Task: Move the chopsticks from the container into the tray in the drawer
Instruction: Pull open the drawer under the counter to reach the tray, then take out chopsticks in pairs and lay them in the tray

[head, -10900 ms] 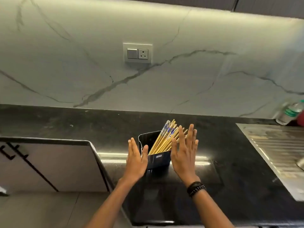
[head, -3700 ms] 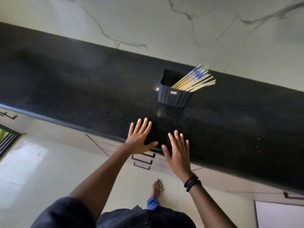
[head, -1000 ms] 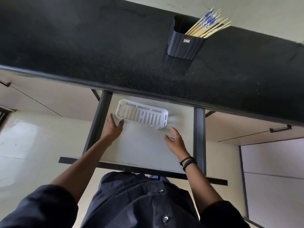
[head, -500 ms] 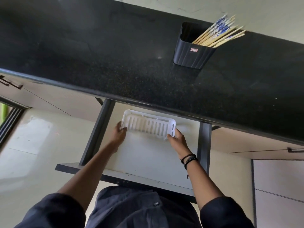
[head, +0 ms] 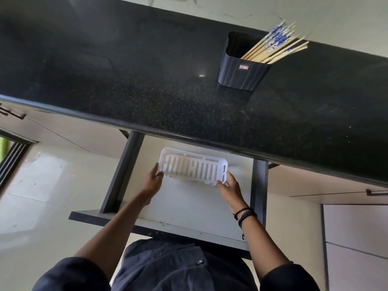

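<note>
Below the black counter, the drawer stands pulled out, and the white slotted tray lies on its pale floor, toward the back edge. My left hand grips the tray's left end, fingers curled at the rim. My right hand grips the tray's near right corner, thumb and fingers on the rim; dark bead bracelets on that wrist. Up on the counter, well apart from the tray, the dark ribbed container stands upright. Chopsticks all sit in it, leaning toward the right, blue-patterned ends fanned out above the rim. No chopstick is in the tray.
</note>
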